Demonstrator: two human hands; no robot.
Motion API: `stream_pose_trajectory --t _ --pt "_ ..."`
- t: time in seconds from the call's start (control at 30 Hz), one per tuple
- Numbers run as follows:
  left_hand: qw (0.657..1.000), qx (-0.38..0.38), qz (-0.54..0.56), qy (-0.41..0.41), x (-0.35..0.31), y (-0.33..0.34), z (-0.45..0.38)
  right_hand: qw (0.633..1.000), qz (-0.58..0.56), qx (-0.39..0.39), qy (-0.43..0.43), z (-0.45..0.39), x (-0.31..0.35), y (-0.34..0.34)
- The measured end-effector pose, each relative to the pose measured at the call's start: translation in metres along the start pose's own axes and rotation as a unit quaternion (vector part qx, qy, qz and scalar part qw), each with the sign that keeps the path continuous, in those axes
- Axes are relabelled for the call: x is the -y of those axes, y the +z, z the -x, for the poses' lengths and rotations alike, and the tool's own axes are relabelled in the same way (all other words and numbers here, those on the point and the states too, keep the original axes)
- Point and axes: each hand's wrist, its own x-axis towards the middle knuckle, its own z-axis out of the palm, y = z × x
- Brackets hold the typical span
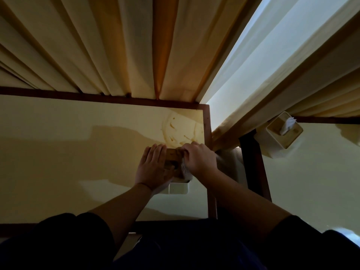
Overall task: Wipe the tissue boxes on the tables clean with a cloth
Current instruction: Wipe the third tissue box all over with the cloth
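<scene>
Tissue box (178, 188), frame centre: light, rigid; you brace its wooden lid
Left hand (153, 168): flat, pressing the lid
Right hand (198, 158): clutching cloth (184, 170)

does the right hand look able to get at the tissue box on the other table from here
Probably yes: the right hand is on that side, and only a narrow gap between the tables separates it from the second tissue box, with nothing blocking, though it holds the cloth.

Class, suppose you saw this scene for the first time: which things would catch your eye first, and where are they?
Both hands meet on a tissue box near the table's right edge: the left hand lies flat on its wooden lid, the right hand presses a cloth there. A second tissue box stands on the next table to the right, below long pleated curtains.
</scene>
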Motion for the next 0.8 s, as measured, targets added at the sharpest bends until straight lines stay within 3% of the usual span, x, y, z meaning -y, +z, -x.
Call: stream_pose_trajectory --t 0.13,0.33,0.6,0.8 --pt "1.000 0.010 0.017 -0.013 -0.002 -0.001 0.000 1.000 -0.002 0.011 0.006 0.022 0.006 0.013" --pt "0.999 0.037 0.020 -0.021 -0.002 -0.006 0.001 0.998 0.019 0.028 -0.058 0.059 0.003 0.021" --pt "0.999 0.038 0.027 -0.014 -0.002 -0.004 0.001 0.985 0.016 0.142 -0.101 0.049 0.003 -0.003" --pt "0.993 0.108 0.041 -0.007 0.002 -0.025 0.000 0.989 0.006 0.085 -0.117 0.051 -0.005 0.009"
